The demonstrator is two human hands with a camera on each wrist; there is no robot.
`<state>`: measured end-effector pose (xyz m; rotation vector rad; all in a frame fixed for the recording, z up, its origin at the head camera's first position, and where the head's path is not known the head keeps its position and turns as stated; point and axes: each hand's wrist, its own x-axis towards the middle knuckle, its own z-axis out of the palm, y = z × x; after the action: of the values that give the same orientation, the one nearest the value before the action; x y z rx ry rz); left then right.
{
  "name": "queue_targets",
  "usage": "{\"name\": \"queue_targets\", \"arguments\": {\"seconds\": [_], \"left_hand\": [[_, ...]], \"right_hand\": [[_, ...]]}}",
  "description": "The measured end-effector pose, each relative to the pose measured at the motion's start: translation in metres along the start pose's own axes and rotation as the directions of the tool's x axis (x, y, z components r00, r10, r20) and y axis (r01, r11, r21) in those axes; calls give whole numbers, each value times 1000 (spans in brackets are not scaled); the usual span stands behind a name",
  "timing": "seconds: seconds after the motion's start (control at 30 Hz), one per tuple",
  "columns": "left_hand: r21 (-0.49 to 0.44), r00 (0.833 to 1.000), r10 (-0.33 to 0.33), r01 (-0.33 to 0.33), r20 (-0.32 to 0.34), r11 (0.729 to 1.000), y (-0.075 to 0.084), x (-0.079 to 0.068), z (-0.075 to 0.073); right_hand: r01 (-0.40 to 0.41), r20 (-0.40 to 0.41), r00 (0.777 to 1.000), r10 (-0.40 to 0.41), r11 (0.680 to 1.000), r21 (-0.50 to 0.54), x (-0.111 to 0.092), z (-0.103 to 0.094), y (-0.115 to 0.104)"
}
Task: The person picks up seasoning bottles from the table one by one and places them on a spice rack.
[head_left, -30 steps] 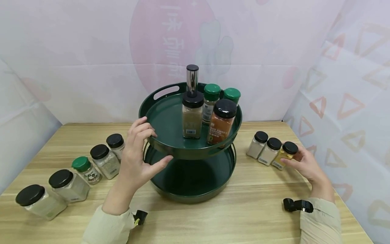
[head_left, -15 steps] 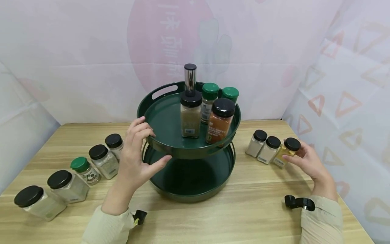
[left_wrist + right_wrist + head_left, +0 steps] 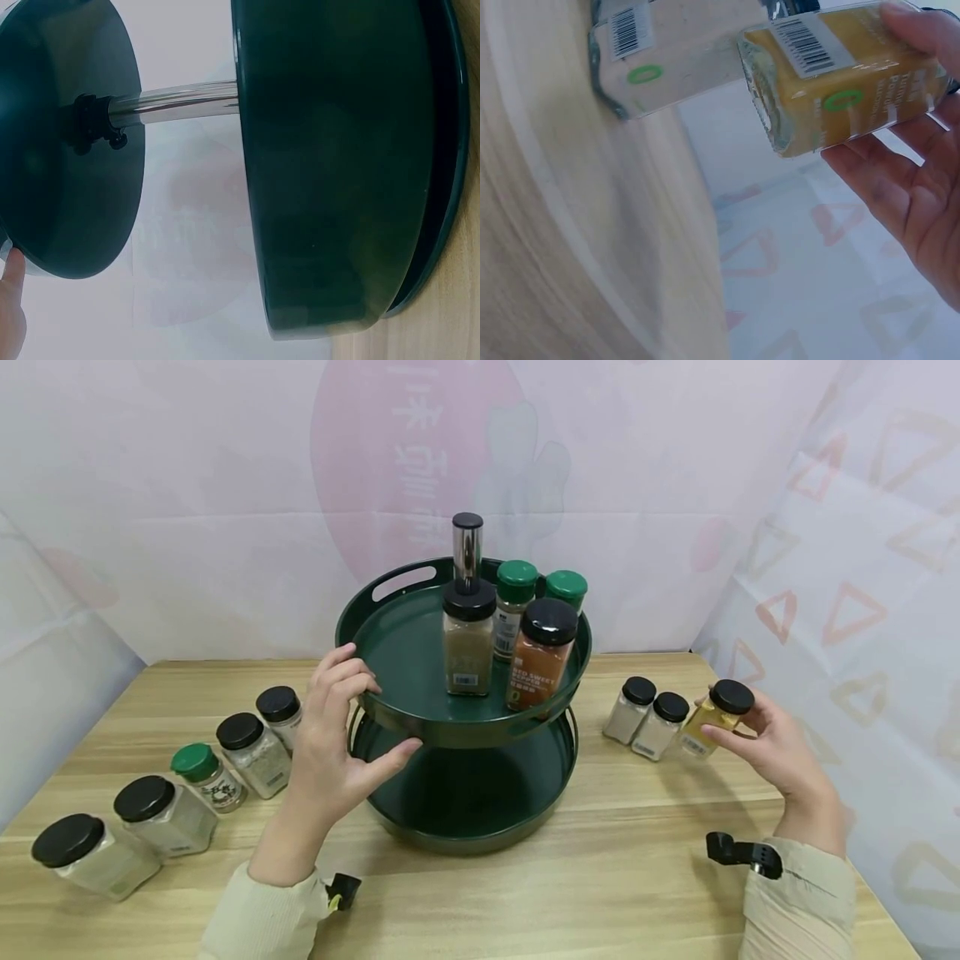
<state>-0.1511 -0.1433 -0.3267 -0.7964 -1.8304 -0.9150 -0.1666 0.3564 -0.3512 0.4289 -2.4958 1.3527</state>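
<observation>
My right hand [image 3: 787,756] grips a square jar of yellow turmeric powder [image 3: 708,724] by its upper part, just below the black lid. In the right wrist view the powder jar [image 3: 836,82] is lifted off the table, tilted, close to a pale jar [image 3: 679,56]. On the other side, my left hand [image 3: 330,735] holds the rim of the upper tray [image 3: 401,647] of a dark green two-tier spice rack, fingers over the edge and thumb below. Jars stand on that tray, among them a red sweet pepper jar [image 3: 538,664] and a brown spice jar [image 3: 468,652].
Two pale jars [image 3: 628,714] stand on the table at the right. Along the left, several jars lean in a row, one a green-lidded shaker [image 3: 221,787]. The lower tray [image 3: 465,793] sits beneath the upper one, around a metal post [image 3: 176,103].
My right hand has raised the turmeric jar off the table and shifted it slightly right, away from the two pale jars. The left hand stays at the tray rim.
</observation>
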Motion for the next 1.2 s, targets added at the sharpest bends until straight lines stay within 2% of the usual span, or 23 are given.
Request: {"name": "queue_targets", "arguments": {"seconds": [0.23,0.33,0.47,0.57,0.73,0.83,1.0,1.2], "left_hand": [[-4,1000,7,-7,-6,1000,0,1,0],[-1,1000,11,-11,-10,1000,0,1,0],[1,1000,11,-11,-11,1000,1,1,1],[1,1000,9,-9,-11,1000,0,1,1],[-2,1000,7,-7,-15,1000,0,1,1],[-2,1000,7,-7,-14,1000,0,0,1],[-3,1000,1,-1,-6,1000,0,0,1],[-4,1000,-1,1,-7,1000,0,0,1]], "right_hand": [[41,-50,998,-39,999,31,2,-2,-14],[50,-73,997,-41,990,133,2,-2,-19],[95,-115,991,-73,975,199,3,0,-25],[139,-139,984,-115,974,177,3,1,-27],[145,-148,983,-110,957,252,6,6,-34],[165,-132,983,-129,933,319,10,11,-39],[237,-100,972,-214,885,401,14,18,-46],[327,-92,943,-320,837,439,20,30,-58]]}}
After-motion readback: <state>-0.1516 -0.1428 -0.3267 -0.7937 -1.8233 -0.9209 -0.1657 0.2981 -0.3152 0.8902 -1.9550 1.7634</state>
